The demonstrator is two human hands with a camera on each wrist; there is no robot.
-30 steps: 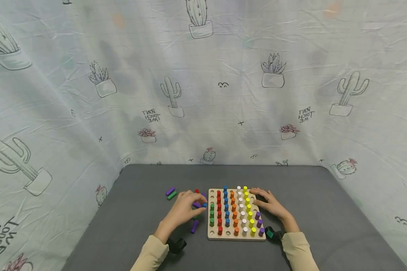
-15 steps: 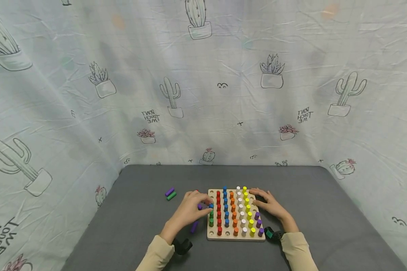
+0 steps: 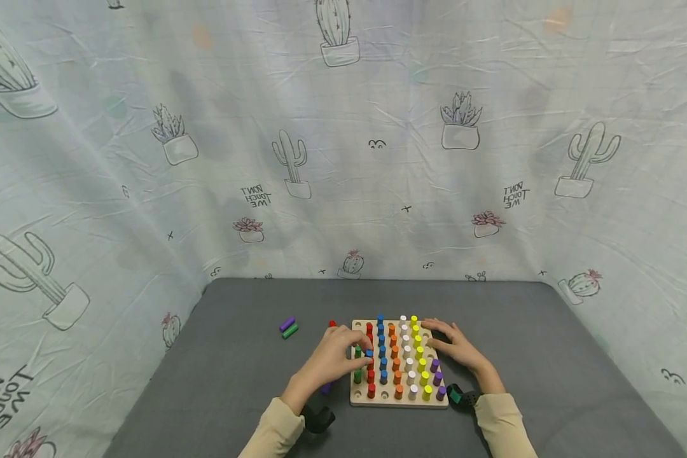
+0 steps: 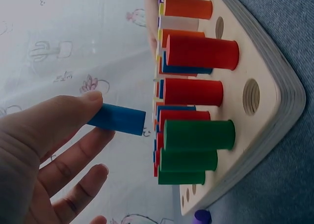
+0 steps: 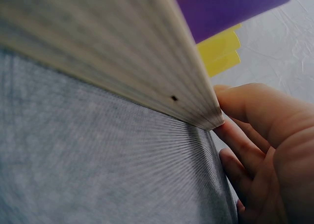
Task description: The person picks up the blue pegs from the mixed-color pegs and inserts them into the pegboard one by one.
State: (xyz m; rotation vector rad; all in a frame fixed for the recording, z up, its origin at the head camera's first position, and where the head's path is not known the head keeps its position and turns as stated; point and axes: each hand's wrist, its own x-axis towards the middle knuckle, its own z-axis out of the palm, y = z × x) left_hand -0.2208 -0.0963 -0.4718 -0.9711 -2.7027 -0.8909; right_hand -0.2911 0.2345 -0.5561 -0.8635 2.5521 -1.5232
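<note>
My left hand (image 3: 334,356) pinches a blue peg (image 4: 117,119) between thumb and fingers, above the left side of a wooden pegboard (image 3: 372,402). In the left wrist view the peg is tilted, its free end pointing at the standing green pegs (image 4: 198,134) and red pegs (image 4: 202,52). Columns of blue, orange, white, yellow and purple pegs (image 3: 437,378) stand farther right on the board. At the board's right edge (image 5: 147,71) rests my right hand (image 3: 460,350), fingers extended, with thumb and index finger touching the edge in the right wrist view.
On the grey table (image 3: 240,375), a loose purple peg (image 3: 287,324) and a green peg (image 3: 290,331) lie left of the board. A red peg (image 3: 333,323) shows behind my left hand, another purple peg (image 3: 326,388) beneath it. A cactus-print curtain (image 3: 343,159) hangs behind.
My left hand has carried the blue peg rightward, from beside the board to over its left columns. The right hand has stayed at the board's edge.
</note>
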